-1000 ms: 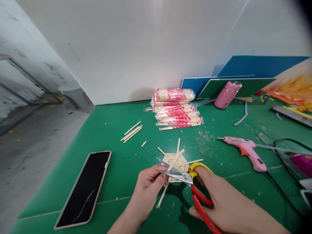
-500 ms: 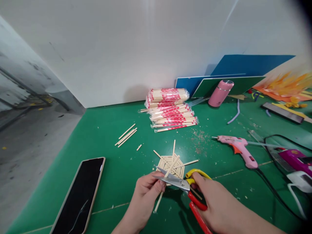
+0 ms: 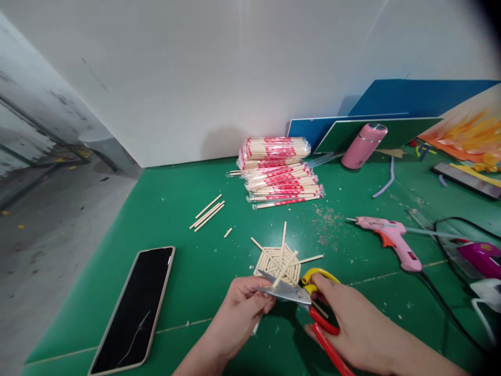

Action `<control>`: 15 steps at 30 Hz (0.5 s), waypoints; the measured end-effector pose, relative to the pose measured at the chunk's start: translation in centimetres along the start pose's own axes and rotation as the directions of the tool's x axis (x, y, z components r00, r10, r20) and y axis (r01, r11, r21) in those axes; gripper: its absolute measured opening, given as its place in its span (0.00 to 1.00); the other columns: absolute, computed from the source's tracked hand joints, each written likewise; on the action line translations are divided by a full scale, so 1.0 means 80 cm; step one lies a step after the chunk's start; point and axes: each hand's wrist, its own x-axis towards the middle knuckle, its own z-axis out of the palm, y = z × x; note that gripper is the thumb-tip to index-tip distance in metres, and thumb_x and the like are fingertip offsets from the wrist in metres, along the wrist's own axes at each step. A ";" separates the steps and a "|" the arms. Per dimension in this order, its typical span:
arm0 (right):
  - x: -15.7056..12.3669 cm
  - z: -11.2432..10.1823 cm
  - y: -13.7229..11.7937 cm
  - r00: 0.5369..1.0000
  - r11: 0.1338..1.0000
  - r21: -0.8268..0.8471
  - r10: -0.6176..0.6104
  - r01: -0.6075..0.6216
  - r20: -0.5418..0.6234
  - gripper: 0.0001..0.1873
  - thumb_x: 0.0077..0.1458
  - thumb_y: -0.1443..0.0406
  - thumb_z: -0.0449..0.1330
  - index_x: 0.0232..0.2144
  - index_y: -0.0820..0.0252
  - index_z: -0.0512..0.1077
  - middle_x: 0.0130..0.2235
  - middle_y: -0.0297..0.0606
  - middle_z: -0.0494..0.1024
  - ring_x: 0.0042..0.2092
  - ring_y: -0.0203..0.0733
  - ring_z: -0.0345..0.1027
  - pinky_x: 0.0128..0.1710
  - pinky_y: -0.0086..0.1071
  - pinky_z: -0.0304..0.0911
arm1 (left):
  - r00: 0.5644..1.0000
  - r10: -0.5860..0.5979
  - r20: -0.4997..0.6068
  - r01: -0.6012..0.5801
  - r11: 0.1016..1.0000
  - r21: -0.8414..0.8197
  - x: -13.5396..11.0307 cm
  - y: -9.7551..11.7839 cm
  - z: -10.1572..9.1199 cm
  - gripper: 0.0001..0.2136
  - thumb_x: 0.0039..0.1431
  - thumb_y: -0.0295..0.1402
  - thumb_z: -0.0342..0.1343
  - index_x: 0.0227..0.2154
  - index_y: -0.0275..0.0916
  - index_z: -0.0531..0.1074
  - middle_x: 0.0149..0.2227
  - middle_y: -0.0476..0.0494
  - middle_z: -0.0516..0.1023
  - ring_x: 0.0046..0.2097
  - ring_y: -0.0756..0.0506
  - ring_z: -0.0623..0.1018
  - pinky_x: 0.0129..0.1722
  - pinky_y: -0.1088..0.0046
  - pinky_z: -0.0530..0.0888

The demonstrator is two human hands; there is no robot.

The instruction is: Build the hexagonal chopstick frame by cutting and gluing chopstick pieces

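Note:
My left hand (image 3: 250,303) pinches a thin wooden stick (image 3: 285,269), whose upper part slants up over a woven stick piece. In my right hand (image 3: 348,318) is a pair of scissors (image 3: 287,292) with yellow and red handles. Their blades are parted, and the stick passes between them close to my left fingertips. Beneath lies the stick piece (image 3: 264,257), a web of short sticks with several longer ends poking out; my hands and the blades cover its near side.
Wrapped chopsticks (image 3: 279,177) are piled by the wall. Loose sticks (image 3: 209,214) and a phone (image 3: 135,308) lie to the left. On the right are a pink glue gun (image 3: 391,235) with its cord, a pink bottle (image 3: 364,146) and a purple tool (image 3: 479,257).
My left fingers have moved up the stick toward the blades, and less of its lower end shows. The scissors stay around the stick. The whole view has shifted slightly.

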 end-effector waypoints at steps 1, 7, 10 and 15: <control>0.000 0.001 0.001 1.000 1.000 0.009 -0.006 0.006 -0.001 0.10 0.43 0.65 0.56 0.30 0.58 0.60 0.29 0.34 0.71 0.27 0.36 0.63 0.25 0.28 0.54 | 1.000 -0.005 0.004 0.005 1.000 -0.010 0.000 0.000 0.001 0.13 0.39 0.41 0.62 0.19 0.35 0.73 0.17 0.53 0.61 0.21 0.55 0.57 0.23 0.77 0.54; 0.000 0.008 0.005 1.000 0.999 0.037 0.023 -0.023 -0.017 0.08 0.43 0.68 0.55 0.30 0.58 0.60 0.29 0.34 0.72 0.28 0.36 0.64 0.26 0.28 0.55 | 0.999 0.023 -0.035 -0.022 0.999 0.043 0.000 -0.002 0.002 0.10 0.43 0.38 0.60 0.21 0.35 0.72 0.16 0.53 0.62 0.21 0.54 0.59 0.23 0.78 0.56; 0.000 0.009 0.002 0.997 0.998 0.014 0.054 -0.054 -0.058 0.10 0.43 0.65 0.56 0.30 0.57 0.60 0.30 0.34 0.72 0.29 0.37 0.64 0.26 0.29 0.55 | 0.989 0.126 -0.076 -0.109 0.974 0.196 -0.002 0.002 0.004 0.09 0.47 0.34 0.57 0.18 0.34 0.72 0.20 0.50 0.66 0.25 0.53 0.63 0.26 0.78 0.59; -0.005 0.004 -0.004 0.996 0.997 -0.051 0.047 -0.051 -0.070 0.16 0.40 0.59 0.59 0.30 0.58 0.58 0.30 0.36 0.70 0.28 0.38 0.63 0.23 0.28 0.53 | 0.984 0.178 -0.020 -0.160 0.921 0.354 -0.004 0.000 -0.001 0.10 0.50 0.36 0.54 0.21 0.35 0.72 0.22 0.49 0.65 0.26 0.52 0.62 0.27 0.77 0.60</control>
